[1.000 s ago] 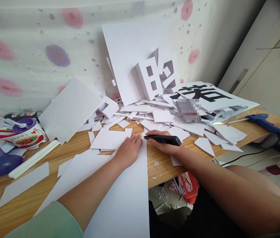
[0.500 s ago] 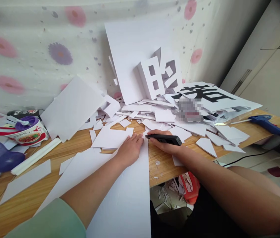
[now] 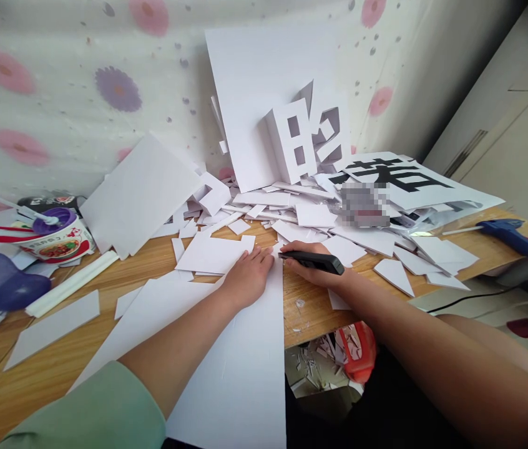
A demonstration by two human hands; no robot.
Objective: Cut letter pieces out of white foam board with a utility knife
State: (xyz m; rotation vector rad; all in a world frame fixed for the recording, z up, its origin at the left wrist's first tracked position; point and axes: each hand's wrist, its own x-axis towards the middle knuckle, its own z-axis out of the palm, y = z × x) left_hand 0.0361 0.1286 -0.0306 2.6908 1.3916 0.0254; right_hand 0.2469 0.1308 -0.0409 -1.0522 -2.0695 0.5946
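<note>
My left hand (image 3: 251,277) lies flat on a long white foam board (image 3: 240,380), fingers stretched out near its far right corner. A black utility knife (image 3: 317,262) is gripped in my right hand (image 3: 308,274), just right of the board. Its tip points left at the board's right edge, close to my left fingertips; whether the blade touches the board I cannot tell. Beyond my left hand lies a flat white offcut (image 3: 215,254). The long board reaches over the near table edge toward me.
White scraps (image 3: 313,215) pile up behind the hands, below a standing white letter form (image 3: 294,140). On the right are a blue glue gun (image 3: 517,236) and a black-printed sheet (image 3: 432,187). Left stand a noodle bowl (image 3: 65,246) and purple bottle (image 3: 6,280).
The view has shifted slightly, so most of the scene sits a little further right and higher. Both hands keep nearly the same pose, the knife still at the board's edge.
</note>
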